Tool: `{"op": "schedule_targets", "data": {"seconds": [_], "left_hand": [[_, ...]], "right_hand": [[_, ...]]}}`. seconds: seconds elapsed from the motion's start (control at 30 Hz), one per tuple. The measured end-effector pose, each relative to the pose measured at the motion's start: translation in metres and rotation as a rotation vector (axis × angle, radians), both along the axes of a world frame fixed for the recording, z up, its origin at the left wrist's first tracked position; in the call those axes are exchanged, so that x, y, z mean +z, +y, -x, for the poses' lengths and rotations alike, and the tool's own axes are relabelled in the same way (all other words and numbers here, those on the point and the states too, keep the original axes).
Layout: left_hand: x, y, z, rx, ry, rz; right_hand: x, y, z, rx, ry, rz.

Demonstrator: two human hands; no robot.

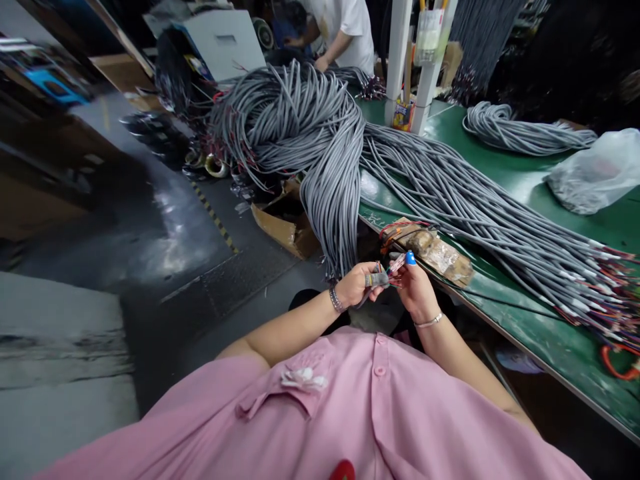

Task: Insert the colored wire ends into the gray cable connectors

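My left hand (356, 285) is closed in a pinch around the end of a grey cable (364, 298), and its thumb has a grey wrap on it. Thin coloured wires (394, 283) fan out from that end toward my right hand (416, 291). The right hand is also closed, with a blue cover on the thumb tip, and pinches the wires beside a small whitish-pink piece (397, 263) too small to make out. Just beyond my hands, a wooden block (453, 263) with a lump and clear tape lies at the bench edge.
Grey cables (480, 193) with stripped ends stretch along the green bench (543, 340); a large coil (285, 113) hangs over its left end. Orange-handled scissors (620, 363), a plastic bag (597, 170) and a cardboard box (290, 223) are around. A co-worker (345, 30) stands behind.
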State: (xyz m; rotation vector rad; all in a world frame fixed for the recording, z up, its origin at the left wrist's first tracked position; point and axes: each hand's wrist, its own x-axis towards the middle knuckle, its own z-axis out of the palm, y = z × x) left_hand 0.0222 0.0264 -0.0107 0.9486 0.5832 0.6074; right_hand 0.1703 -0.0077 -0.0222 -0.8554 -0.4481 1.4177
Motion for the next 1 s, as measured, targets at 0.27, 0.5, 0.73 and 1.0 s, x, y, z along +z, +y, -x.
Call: {"op": "schedule_targets", "data": {"seconds": [0.27,0.5,0.73,1.0], "left_hand": [[-0.005,-0.002,-0.002,-0.044,0.006,0.017],[-0.002,-0.007,0.002,-0.033,0.035,0.010],[0.001,-0.018,0.007,0.025,0.037,-0.019],[0.004,-0.013,0.002,0.096,-0.027,0.054]], "right_hand": [[-0.002,0.002,0.002,-0.060,0.010,0.018],[-0.003,-0.004,-0.005,0.069,0.048,0.084],[-0.002,-0.008,-0.006,0.062,-0.005,0.033],[-0.005,-0.005,0.002,-0.116,-0.160,-0.028]]}}
